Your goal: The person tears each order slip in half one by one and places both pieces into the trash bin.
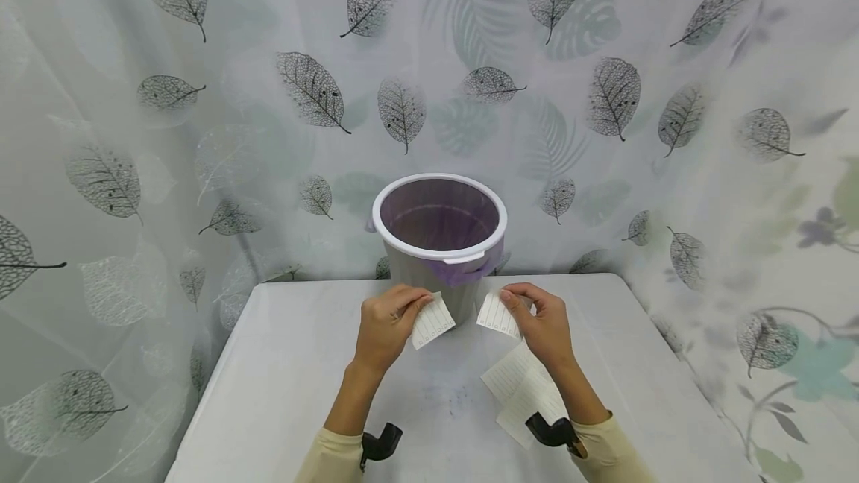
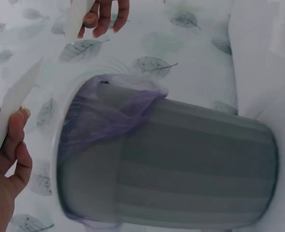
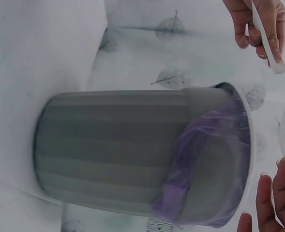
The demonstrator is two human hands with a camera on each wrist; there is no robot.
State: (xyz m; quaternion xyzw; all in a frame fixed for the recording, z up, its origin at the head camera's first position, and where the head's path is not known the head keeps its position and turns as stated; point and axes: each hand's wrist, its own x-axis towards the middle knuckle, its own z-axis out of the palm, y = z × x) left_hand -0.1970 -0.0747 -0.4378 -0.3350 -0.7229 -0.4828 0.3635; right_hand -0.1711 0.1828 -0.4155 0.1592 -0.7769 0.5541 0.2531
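Between thumb and fingers, my left hand (image 1: 391, 323) pinches a piece of lined paper (image 1: 432, 321). A second lined piece (image 1: 498, 314) is pinched by my right hand (image 1: 542, 321), level with the first and apart from it. Both pieces are held in front of a grey trash bin (image 1: 412, 267) with a white rim, lined with a purple plastic bag (image 1: 463, 268). The left wrist view shows the left hand (image 2: 9, 169) and its paper (image 2: 17, 96) beside the bin's rim. Below the right forearm, loose lined sheets (image 1: 526, 393) lie overlapping on the table.
The white table (image 1: 302, 364) reaches back to a leaf-printed curtain (image 1: 262, 110), which also runs along both sides. The bin stands at the table's far edge, in the middle. A black mount (image 1: 381, 442) is strapped at each wrist, over the sleeves.
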